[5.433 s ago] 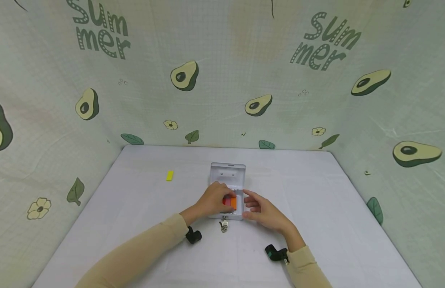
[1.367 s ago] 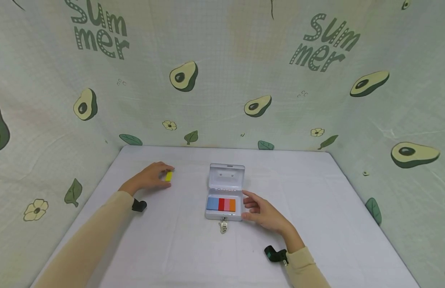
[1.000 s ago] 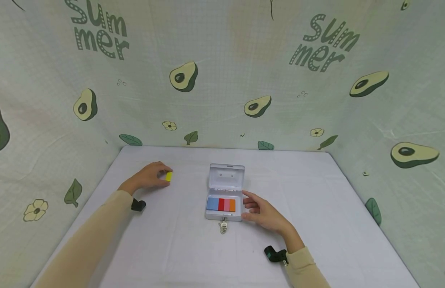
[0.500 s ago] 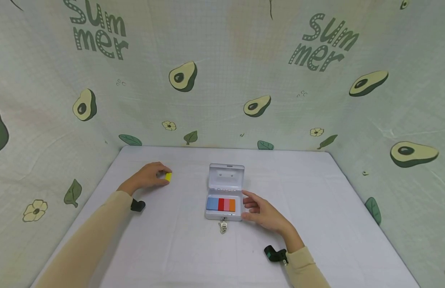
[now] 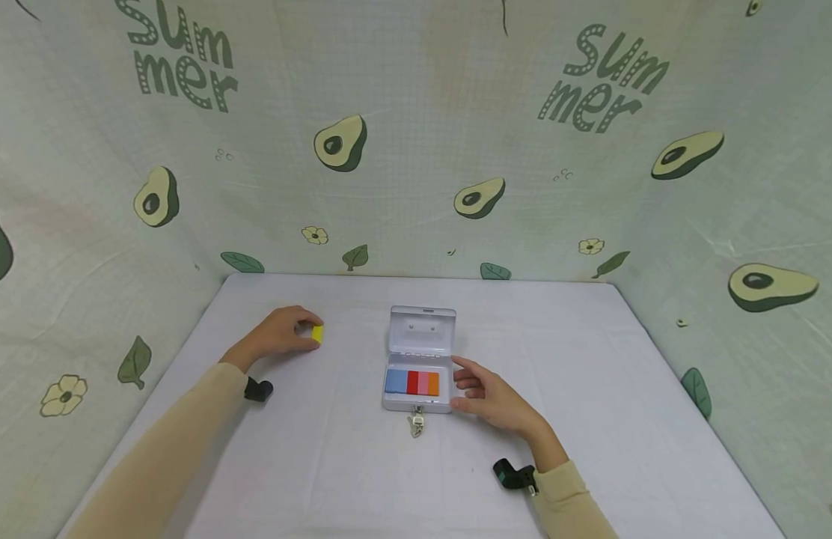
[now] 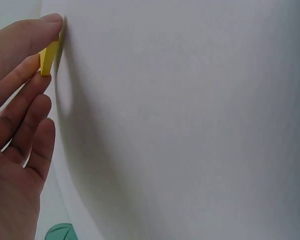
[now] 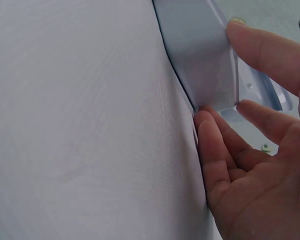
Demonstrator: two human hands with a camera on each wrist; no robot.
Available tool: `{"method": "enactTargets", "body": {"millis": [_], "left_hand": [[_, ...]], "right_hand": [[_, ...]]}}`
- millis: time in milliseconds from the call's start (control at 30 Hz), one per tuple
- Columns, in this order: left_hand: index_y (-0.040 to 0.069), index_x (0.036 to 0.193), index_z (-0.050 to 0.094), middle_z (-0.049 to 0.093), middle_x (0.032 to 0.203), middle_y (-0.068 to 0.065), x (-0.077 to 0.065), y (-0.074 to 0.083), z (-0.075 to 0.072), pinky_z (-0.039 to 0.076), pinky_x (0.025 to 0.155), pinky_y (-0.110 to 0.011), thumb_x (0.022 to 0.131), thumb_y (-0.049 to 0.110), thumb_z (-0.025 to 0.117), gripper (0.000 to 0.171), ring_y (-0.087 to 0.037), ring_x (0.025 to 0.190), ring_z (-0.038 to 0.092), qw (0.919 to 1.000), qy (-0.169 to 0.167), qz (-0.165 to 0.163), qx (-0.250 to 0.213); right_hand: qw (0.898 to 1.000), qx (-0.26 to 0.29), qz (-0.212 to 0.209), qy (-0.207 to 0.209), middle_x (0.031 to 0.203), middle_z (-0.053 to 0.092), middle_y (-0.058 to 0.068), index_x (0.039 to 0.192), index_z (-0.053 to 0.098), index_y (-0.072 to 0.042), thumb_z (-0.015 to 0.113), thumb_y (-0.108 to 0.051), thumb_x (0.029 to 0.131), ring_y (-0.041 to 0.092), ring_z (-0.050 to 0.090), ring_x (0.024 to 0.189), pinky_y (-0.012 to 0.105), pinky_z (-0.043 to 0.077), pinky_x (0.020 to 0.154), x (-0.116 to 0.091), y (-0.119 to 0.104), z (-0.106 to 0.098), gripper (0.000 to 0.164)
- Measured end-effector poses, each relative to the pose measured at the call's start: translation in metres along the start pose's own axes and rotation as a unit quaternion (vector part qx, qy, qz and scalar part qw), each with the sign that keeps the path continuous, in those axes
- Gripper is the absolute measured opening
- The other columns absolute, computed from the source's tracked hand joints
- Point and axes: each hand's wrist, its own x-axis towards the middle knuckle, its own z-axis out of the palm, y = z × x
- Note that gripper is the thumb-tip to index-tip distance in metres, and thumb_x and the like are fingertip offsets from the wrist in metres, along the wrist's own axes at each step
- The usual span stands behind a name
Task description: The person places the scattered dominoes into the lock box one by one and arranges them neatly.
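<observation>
In the head view my left hand is at the left of the table, pinching a small yellow block between thumb and fingers. The left wrist view shows the same yellow block between thumb and fingertips, slightly above the cloth. A pale metal cash box stands mid-table with its lid raised. Inside lie a row of blocks: blue, red, pink and orange. My right hand touches the box's right side with thumb and fingertips, seen close in the right wrist view.
A lock with keys hangs at the front of the box. White cloth covers the table. Printed fabric walls enclose its back and sides. A small black camera sits at the left wrist, another camera at the right.
My left hand has gone from the blocks in the cash box leftward to the yellow block and taken hold of it. The yellow block has barely shifted. My right hand has stayed beside the box.
</observation>
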Motion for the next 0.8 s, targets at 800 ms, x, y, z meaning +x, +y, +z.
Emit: {"method": "enactTargets", "body": {"millis": [800], "left_hand": [[0.017,0.125,0.075,0.071,0.116,0.002,0.006,0.078,0.016,0.055,0.098,-0.045,0.086,0.028,0.091,0.043,-0.024,0.111,0.062,0.9988,0.019,0.045,0.002]], "right_hand": [[1.000,0.001,0.004,0.001,0.144,0.060,0.016,0.162,0.041,-0.009,0.082,-0.026,0.096,0.033,0.059,0.130,0.050,0.049,0.112,0.000,-0.002,0.000,0.080]]}}
